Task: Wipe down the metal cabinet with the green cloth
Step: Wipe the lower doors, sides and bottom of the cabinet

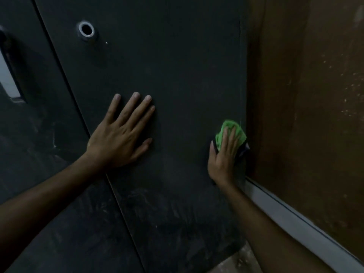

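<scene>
The dark metal cabinet (177,66) fills most of the view, its right door facing me. My left hand (120,133) lies flat on that door with the fingers spread, close to the seam between the two doors. My right hand (223,154) presses a bunched green cloth (239,133) against the door at its right edge. The cloth sticks out above and to the right of my fingers. Dusty smears show on the lower part of the door.
A round metal lock hole (86,30) sits high on the right door. The left door (39,154) has a recessed handle (7,62) at the far left. A brown wall (315,95) with a pale baseboard (295,219) stands right beside the cabinet.
</scene>
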A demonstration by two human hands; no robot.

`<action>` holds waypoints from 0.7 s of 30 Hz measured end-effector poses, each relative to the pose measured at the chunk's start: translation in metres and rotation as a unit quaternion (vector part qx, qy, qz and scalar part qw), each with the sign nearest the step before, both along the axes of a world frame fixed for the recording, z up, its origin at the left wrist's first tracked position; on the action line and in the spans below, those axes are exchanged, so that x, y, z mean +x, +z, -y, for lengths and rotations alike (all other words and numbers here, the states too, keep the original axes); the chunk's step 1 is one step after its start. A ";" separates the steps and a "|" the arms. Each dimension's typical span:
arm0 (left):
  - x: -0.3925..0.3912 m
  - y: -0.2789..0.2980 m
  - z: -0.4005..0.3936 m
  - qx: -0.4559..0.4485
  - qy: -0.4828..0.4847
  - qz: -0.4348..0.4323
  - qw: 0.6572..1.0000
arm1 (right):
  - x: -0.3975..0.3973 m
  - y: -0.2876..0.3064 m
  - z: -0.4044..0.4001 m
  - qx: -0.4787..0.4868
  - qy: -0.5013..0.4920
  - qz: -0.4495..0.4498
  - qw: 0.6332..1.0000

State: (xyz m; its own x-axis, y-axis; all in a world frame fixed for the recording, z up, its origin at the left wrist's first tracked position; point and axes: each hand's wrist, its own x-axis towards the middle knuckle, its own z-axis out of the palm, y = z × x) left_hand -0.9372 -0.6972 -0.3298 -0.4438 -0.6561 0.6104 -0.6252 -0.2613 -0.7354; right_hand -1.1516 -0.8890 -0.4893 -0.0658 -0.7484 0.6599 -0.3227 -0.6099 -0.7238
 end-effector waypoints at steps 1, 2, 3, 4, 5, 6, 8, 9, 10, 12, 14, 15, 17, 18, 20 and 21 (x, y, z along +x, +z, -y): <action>0.000 0.000 0.000 0.000 0.003 -0.001 1.000 | -0.003 -0.023 -0.005 0.025 0.011 0.007 1.000; 0.000 0.000 -0.001 0.002 0.004 -0.002 1.000 | -0.006 -0.044 -0.008 0.066 0.021 0.026 0.997; 0.001 -0.001 -0.001 0.004 0.004 -0.002 1.000 | -0.009 -0.059 -0.009 0.113 0.025 0.046 0.992; 0.001 -0.001 0.000 0.005 0.003 -0.002 1.000 | -0.011 -0.064 -0.007 0.161 0.023 0.067 0.984; 0.001 -0.002 0.001 0.007 0.002 -0.002 1.000 | -0.011 -0.059 -0.001 0.202 0.016 0.089 0.975; 0.002 -0.002 0.001 0.006 0.001 -0.002 1.000 | -0.009 -0.047 0.005 0.231 0.006 0.112 0.966; 0.004 -0.002 0.002 0.004 -0.004 -0.006 1.000 | -0.001 -0.017 0.014 0.224 -0.018 0.134 0.965; 0.004 -0.002 0.002 0.005 -0.007 -0.008 1.000 | 0.004 -0.006 0.015 0.180 -0.029 0.123 0.975; 0.005 -0.003 0.002 0.004 -0.011 -0.009 1.000 | 0.009 -0.002 0.015 0.121 -0.038 0.101 0.987; 0.005 -0.002 0.002 0.006 -0.018 -0.011 1.000 | 0.014 -0.015 0.017 0.025 -0.057 0.052 0.997; 0.003 -0.002 0.002 0.008 -0.022 -0.010 1.000 | 0.009 -0.047 0.021 -0.013 -0.075 0.021 0.997; 0.002 -0.002 0.002 0.004 -0.023 -0.010 1.000 | 0.003 -0.064 0.024 -0.010 -0.082 0.016 0.996; -0.002 -0.004 0.004 -0.007 -0.026 -0.014 1.000 | -0.007 -0.090 0.036 0.025 -0.088 0.035 0.995; -0.004 -0.006 0.005 -0.013 -0.029 -0.018 0.999 | -0.008 -0.094 0.041 0.046 -0.091 0.058 0.993; -0.007 -0.012 0.007 -0.030 -0.035 -0.032 0.998 | -0.003 -0.089 0.048 0.087 -0.099 0.105 0.986; -0.011 -0.018 0.009 -0.034 -0.037 -0.042 0.998 | 0.002 -0.083 0.049 0.091 -0.105 0.119 0.983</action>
